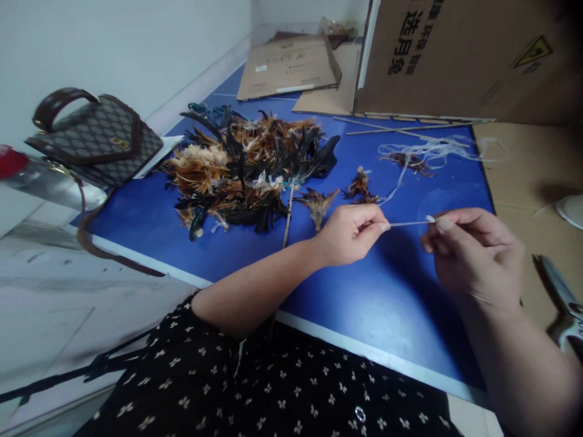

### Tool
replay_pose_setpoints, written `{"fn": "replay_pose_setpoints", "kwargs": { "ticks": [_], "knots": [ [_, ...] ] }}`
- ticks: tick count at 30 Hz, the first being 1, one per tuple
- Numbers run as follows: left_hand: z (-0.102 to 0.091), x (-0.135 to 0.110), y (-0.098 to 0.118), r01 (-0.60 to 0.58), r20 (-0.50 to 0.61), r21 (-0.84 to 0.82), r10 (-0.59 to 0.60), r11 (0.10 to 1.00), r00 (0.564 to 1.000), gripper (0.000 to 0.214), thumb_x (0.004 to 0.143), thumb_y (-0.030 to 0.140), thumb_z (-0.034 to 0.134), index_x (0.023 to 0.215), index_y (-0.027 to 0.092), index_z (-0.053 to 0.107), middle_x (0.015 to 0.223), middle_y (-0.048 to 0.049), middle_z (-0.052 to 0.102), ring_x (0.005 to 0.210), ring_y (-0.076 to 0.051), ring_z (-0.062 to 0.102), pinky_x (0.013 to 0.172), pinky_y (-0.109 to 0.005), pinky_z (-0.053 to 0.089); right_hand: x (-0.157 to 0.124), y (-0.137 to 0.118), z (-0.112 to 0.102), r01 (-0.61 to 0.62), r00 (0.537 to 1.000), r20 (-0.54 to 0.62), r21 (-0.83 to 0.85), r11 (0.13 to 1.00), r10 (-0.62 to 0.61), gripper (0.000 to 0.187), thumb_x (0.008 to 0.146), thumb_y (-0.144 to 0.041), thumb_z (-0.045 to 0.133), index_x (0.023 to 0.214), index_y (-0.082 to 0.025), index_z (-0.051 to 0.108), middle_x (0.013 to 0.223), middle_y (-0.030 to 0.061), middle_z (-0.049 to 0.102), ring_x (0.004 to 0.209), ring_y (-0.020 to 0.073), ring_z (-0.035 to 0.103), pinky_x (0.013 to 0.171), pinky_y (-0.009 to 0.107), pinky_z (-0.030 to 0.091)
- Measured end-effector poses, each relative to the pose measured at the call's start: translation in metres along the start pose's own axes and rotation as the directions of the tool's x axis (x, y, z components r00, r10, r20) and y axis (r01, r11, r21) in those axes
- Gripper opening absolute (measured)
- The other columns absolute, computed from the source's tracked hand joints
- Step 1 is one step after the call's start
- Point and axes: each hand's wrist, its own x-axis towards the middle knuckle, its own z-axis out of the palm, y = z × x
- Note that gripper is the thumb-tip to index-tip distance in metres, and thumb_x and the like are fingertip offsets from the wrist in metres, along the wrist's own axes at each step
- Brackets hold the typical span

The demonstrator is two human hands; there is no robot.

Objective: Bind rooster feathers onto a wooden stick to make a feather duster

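My left hand (351, 233) and my right hand (473, 255) each pinch one end of a short stretch of thin white string (409, 223), pulled taut between them over the blue table (373, 297). The string's loose tail runs up and away toward a tangle of white strands (432, 150). Just behind my left hand lie two small feather bundles (319, 203), brown and black. A large pile of brown, tan and black feathers (248, 167) covers the table's middle left, with a thin wooden stick (288, 213) poking out of it.
A patterned brown handbag (93, 136) sits at the far left, its strap hanging over the edge. Flat cardboard (286, 67) and a big cardboard box (455, 54) stand at the back. Thin sticks (401, 125) lie by the box. Scissors (562, 300) rest at the right.
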Motion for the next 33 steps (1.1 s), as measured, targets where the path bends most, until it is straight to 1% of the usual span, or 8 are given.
{"fn": "replay_pose_setpoints", "kwargs": {
  "ticks": [3, 6, 8, 12, 17, 23, 29, 33],
  "knots": [
    [-0.009, 0.004, -0.009, 0.051, -0.055, -0.018, -0.052, 0.999, 0.997, 0.023, 0.097, 0.034, 0.068, 0.081, 0.019, 0.063, 0.065, 0.0035, 0.051, 0.056, -0.009, 0.040, 0.055, -0.026, 0.033, 0.017, -0.007, -0.021, 0.121, 0.985, -0.132, 0.065, 0.990, -0.112, 0.015, 0.075, -0.013, 0.084, 0.071, -0.019, 0.071, 0.057, -0.0018, 0.052, 0.051, 0.0092, 0.041, 0.046, 0.023, 0.039],
    [-0.012, 0.007, -0.013, 0.106, -0.055, -0.041, -0.108, 0.994, 0.993, 0.023, 0.097, 0.036, 0.068, 0.082, 0.019, 0.063, 0.064, 0.0045, 0.048, 0.054, -0.008, 0.038, 0.053, -0.025, 0.031, 0.017, -0.006, -0.033, 0.169, 0.969, -0.171, -0.077, 0.983, -0.180, 0.014, 0.079, -0.021, 0.090, 0.081, -0.020, 0.076, 0.074, 0.0036, 0.067, 0.056, 0.0136, 0.055, 0.050, 0.029, 0.051],
    [-0.010, 0.006, -0.013, 0.118, -0.017, -0.045, -0.118, 0.992, 0.993, 0.023, 0.098, 0.036, 0.065, 0.083, 0.020, 0.061, 0.062, 0.0054, 0.046, 0.053, -0.008, 0.036, 0.051, -0.025, 0.030, 0.009, -0.001, -0.031, 0.138, 0.987, -0.050, -0.219, 0.966, -0.153, 0.017, 0.089, -0.028, 0.088, 0.104, -0.022, 0.083, 0.100, 0.0089, 0.078, 0.067, 0.0160, 0.066, 0.056, 0.030, 0.057],
    [-0.003, 0.002, -0.011, 0.046, -0.005, 0.043, -0.046, 0.998, 0.999, 0.022, 0.099, 0.033, 0.062, 0.082, 0.020, 0.059, 0.061, 0.0058, 0.046, 0.052, -0.008, 0.038, 0.052, -0.025, 0.031, -0.010, 0.008, -0.016, 0.084, 0.955, 0.296, -0.358, 0.930, 0.028, 0.062, 0.092, -0.032, 0.086, 0.152, -0.031, 0.067, 0.147, 0.0128, 0.070, 0.072, 0.0130, 0.069, 0.061, 0.029, 0.060],
    [0.002, -0.004, -0.007, -0.150, 0.015, 0.294, 0.152, 0.944, 0.988, 0.015, 0.097, 0.023, 0.062, 0.082, 0.020, 0.062, 0.067, 0.0019, 0.055, 0.063, -0.011, 0.049, 0.064, -0.027, 0.041, -0.014, 0.021, -0.007, 0.032, 0.924, 0.357, -0.427, 0.904, 0.136, 0.055, 0.092, -0.043, 0.086, 0.141, -0.025, 0.071, 0.116, 0.0090, 0.079, 0.065, 0.0134, 0.066, 0.060, 0.029, 0.059],
    [0.005, -0.008, -0.007, -0.209, 0.073, 0.352, 0.196, 0.913, 0.978, 0.014, 0.099, 0.020, 0.058, 0.086, 0.020, 0.063, 0.074, -0.0011, 0.063, 0.071, -0.014, 0.057, 0.072, -0.028, 0.047, -0.009, 0.022, -0.007, 0.189, 0.890, 0.442, -0.578, 0.794, 0.110, 0.025, 0.104, -0.041, 0.066, 0.090, -0.023, 0.077, 0.078, 0.0043, 0.073, 0.068, 0.0184, 0.067, 0.064, 0.031, 0.054],
    [0.002, -0.009, -0.002, -0.284, 0.143, 0.360, 0.248, 0.889, 0.958, 0.016, 0.099, 0.015, 0.054, 0.085, 0.020, 0.061, 0.076, -0.0016, 0.065, 0.070, -0.013, 0.058, 0.071, -0.028, 0.047, -0.006, 0.027, -0.021, 0.522, 0.785, 0.619, -0.649, 0.554, -0.015, 0.018, 0.099, -0.017, 0.051, 0.085, -0.022, 0.061, 0.079, 0.0037, 0.067, 0.066, 0.0178, 0.063, 0.064, 0.031, 0.047],
    [0.008, -0.010, -0.001, -0.322, 0.149, 0.326, 0.288, 0.889, 0.946, 0.016, 0.098, 0.015, 0.054, 0.085, 0.019, 0.061, 0.075, -0.0011, 0.065, 0.070, -0.013, 0.059, 0.071, -0.028, 0.047, -0.003, 0.032, -0.034, 0.560, 0.789, 0.614, -0.726, 0.400, 0.010, 0.016, 0.096, -0.020, 0.049, 0.081, -0.024, 0.052, 0.067, -0.0003, 0.057, 0.053, 0.0149, 0.050, 0.056, 0.030, 0.037]
  ]
}}
